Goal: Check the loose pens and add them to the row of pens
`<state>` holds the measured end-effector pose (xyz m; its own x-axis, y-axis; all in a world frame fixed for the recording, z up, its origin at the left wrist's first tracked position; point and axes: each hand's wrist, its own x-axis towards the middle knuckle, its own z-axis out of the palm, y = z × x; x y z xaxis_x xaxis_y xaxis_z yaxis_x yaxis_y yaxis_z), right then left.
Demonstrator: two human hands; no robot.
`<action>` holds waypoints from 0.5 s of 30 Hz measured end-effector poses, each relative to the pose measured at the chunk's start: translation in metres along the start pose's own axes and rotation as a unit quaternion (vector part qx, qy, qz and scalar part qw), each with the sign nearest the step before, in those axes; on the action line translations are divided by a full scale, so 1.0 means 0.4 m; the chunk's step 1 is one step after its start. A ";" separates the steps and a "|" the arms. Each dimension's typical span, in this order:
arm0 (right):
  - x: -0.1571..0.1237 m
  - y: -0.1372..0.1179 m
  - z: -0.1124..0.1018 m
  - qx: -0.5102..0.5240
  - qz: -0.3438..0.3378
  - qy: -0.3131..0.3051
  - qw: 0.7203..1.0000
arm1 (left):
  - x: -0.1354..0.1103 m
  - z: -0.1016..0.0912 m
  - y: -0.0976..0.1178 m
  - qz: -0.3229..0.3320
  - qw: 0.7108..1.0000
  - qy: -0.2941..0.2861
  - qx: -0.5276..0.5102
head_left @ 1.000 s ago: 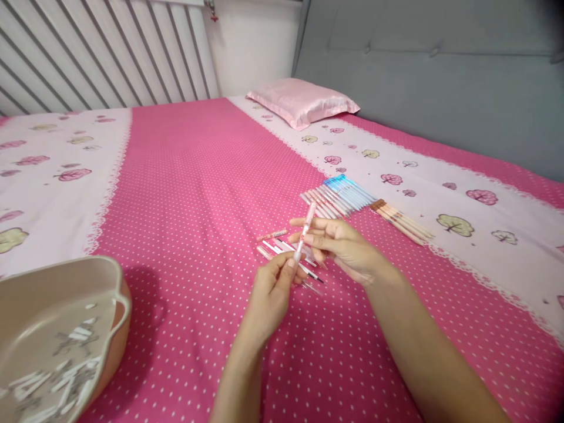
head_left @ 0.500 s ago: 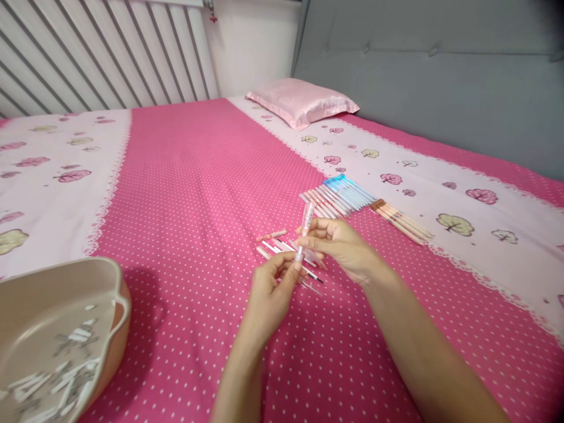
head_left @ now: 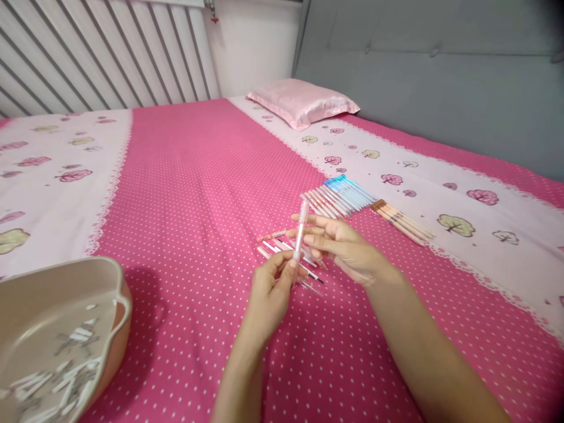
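Observation:
My left hand (head_left: pixel 275 285) pinches the lower part of a slim pen (head_left: pixel 301 229), which stands nearly upright with its pink, printed end at the top. Just right of the pen is my right hand (head_left: pixel 341 244), its fingers apart and partly stretched out behind and beside the pen. Whether a fingertip touches it I cannot tell. Loose pen parts (head_left: pixel 269 247) lie under and behind my hands: white refill sticks, a dark-tipped refill (head_left: pixel 315 276), clear pieces and a pink printed barrel (head_left: pixel 273 235).
Beyond my right hand lie rows of pink pens (head_left: pixel 324 202), blue pens (head_left: pixel 350 191) and cream pens with brown ends (head_left: pixel 403 222). A beige basin (head_left: pixel 115 276) holding small white and grey pieces stands at left. A pillow (head_left: pixel 302 103) lies on the pink dotted bedspread (head_left: pixel 189 176).
My right hand has loosened its grip on the pen's upper part and its fingers have spread. The pen's printed end now shows pink, and the pen leans slightly further left in my left hand.

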<state>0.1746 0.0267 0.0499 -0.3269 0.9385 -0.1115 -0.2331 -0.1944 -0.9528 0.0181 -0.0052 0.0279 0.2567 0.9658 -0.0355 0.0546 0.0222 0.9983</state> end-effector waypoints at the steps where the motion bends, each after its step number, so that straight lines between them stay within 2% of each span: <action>1: 0.000 0.000 -0.001 -0.004 0.002 0.004 1.000 | 0.000 0.000 0.000 -0.002 1.000 0.000 0.001; 15: 0.009 0.010 0.007 0.009 0.007 0.062 0.998 | -0.003 0.003 0.000 -0.009 1.000 -0.002 -0.023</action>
<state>0.1701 0.0285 0.0464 -0.2146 0.9637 -0.1590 -0.2470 -0.2111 -0.9458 0.0191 -0.0069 0.0279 0.2601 0.9641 -0.0535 0.0148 0.0514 0.9986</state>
